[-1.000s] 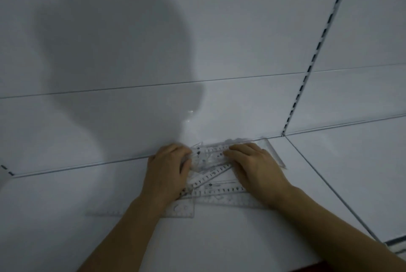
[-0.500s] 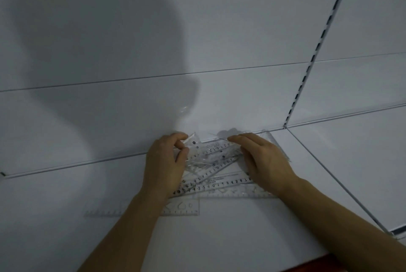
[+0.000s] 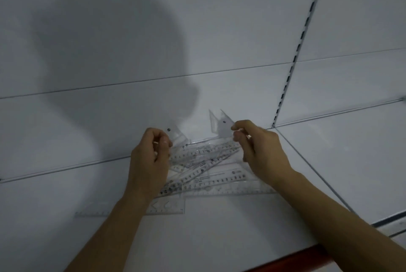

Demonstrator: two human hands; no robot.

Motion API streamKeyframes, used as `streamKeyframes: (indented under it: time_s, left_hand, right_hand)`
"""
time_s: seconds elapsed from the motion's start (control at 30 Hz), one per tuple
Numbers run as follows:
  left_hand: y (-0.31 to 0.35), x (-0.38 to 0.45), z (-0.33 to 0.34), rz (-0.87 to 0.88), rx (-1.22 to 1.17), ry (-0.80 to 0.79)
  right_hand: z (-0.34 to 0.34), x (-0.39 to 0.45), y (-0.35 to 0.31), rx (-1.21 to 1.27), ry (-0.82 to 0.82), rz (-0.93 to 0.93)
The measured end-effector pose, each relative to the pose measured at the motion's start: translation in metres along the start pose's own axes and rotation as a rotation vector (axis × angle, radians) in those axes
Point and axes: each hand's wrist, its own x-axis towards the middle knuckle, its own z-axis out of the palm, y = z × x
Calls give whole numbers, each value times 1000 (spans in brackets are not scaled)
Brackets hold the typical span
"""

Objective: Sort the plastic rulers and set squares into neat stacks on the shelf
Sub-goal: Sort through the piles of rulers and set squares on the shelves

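overlapping clear rulers (image 3: 206, 168) blur together

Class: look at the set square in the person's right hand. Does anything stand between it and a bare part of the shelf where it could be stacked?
Nothing visible does. The right hand pinches the set square above the loose pile of rulers, and bare shelf lies open just to the right.

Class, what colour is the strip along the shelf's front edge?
Red; the front edge strip shows in the head view, bottom right.

I see my left hand (image 3: 151, 159) and right hand (image 3: 261, 150) bare, forearms unsleeved, entering from the frame's lower edge.
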Motion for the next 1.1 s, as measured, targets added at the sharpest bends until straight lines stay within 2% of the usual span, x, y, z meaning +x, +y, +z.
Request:
streamKeyframes:
  time_s: [0.1,0.2,0.3,0.4,0.47,0.6,0.73,0.87,1.1]
  left_hand:
    - [20,0,3,27,-24,-78]
    - [54,-1,26,-1,-58,-141]
    - [103,-13,79,-110,-188,-207]
    - [144,-30,141,-178,-272,-340]
    - [169,-42,187,-136,-231,-420]
    - [220,-59,282,-56,-192,-478]
    - [266,-73,369,13,-150,-518]
    - [312,-75,436,101,-60,-577]
    - [365,-58,523,345,86,-558]
  right_hand:
    - [-30,-4,2,44,-41,65]
    - [-72,-20,26,64,8,140]
    - [-125,-46,63,118,46,224]
    - [-173,-72,101,125,37,262]
    - [-211,-92,128,66,66,261]
    - [-293,-137,185,-96,186,198]
    - [-365,-176,233,-105,308,324]
    - [-427,-197,272,-108,357,445]
    - [-469,-212,337,-64,419,597]
